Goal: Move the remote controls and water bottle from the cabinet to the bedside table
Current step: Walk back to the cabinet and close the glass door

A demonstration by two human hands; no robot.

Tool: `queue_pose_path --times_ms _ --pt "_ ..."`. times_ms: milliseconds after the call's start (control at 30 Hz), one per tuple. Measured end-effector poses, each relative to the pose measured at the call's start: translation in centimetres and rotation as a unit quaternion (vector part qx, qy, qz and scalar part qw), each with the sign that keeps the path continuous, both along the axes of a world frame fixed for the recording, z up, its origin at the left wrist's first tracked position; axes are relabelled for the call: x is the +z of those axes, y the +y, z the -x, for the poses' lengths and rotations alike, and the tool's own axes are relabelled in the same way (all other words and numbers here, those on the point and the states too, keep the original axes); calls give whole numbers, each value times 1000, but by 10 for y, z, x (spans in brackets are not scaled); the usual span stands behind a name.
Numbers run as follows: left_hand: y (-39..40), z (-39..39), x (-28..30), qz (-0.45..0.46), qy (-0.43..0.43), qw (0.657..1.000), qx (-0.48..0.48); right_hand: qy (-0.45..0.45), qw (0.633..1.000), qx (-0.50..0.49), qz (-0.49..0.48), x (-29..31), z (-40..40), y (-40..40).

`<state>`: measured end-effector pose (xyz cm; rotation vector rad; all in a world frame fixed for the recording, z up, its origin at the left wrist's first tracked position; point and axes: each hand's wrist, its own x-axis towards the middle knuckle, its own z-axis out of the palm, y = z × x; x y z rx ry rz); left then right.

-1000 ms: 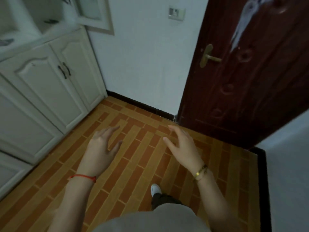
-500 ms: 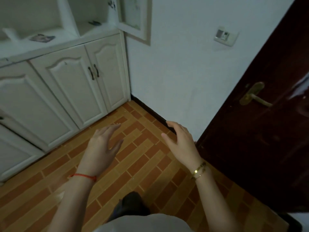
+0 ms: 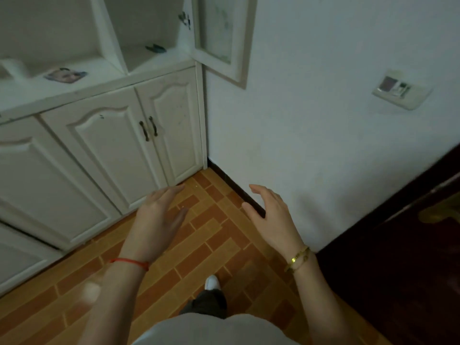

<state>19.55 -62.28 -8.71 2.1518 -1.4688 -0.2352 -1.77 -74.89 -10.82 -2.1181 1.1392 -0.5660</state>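
Near: white shoe toe [image 3: 212, 281] on the orange brick-pattern tiled floor [image 3: 199, 245]. Left hand [image 3: 159, 217] with red string bracelet and right hand [image 3: 271, 215] with gold bracelet both hang spread over the floor, fingers loose, holding nothing. Far left: white wooden cabinet [image 3: 104, 135], doors closed; small dark object [image 3: 155, 48], maybe a remote, on its open shelf, too blurred to tell

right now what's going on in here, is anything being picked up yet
Not yet. A person stands on the tiled floor facing a white cabinet, and both hands are out in front with nothing in them. The left hand and right hand have relaxed, spread fingers. A small dark item lies on the cabinet's open shelf; it is too blurred to identify. No bottle is clearly visible.
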Motion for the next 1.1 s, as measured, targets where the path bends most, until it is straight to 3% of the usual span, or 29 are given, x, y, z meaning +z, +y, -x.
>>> queue_pose_path --times_ms 733,1100 --pt "-258 -183 17 15 -7 1000 24 -32 999 35 17 15 -200 -266" --pt "-396 -251 43 84 -22 995 45 -46 994 83 63 49 -285 -412"
